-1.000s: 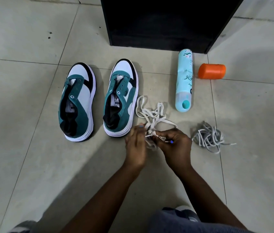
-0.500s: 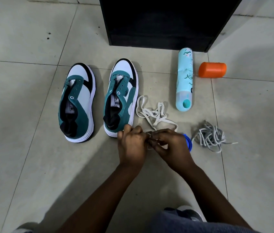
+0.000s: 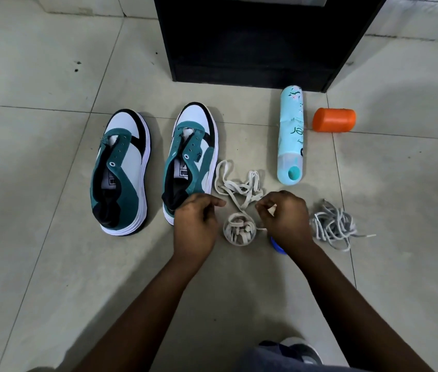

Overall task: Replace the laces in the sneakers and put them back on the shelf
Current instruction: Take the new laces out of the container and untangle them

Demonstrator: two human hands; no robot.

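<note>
Two green, white and black sneakers sit side by side on the tiled floor (image 3: 51, 264) with their toes pointing far. The left sneaker (image 3: 121, 173) and the right sneaker (image 3: 189, 159) have no laces in them, and there is a thin strip of floor between them.

The left hand (image 3: 196, 224) hovers just over the near end of the right sneaker. Its fingers are loosely curled and hold nothing. The right hand (image 3: 283, 218) is a little way to the right, and its fingers pinch a bit of the white lace (image 3: 239, 187). The rest of that lace lies in loops on the floor, just right of the right sneaker.

Between the two hands is a small round clear cup (image 3: 239, 229) with a coiled white lace inside. A blue lid (image 3: 277, 247) peeks out from under the right wrist.

A tangle of grey laces (image 3: 332, 226) lies just right of the right hand. Farther off, a light blue spray can (image 3: 291, 135) lies on its side, and an orange cap (image 3: 333, 120) is beside it on the right. The black shelf (image 3: 252, 41) stands at the far edge.

There is lots of bare floor on the left and near sides.
</note>
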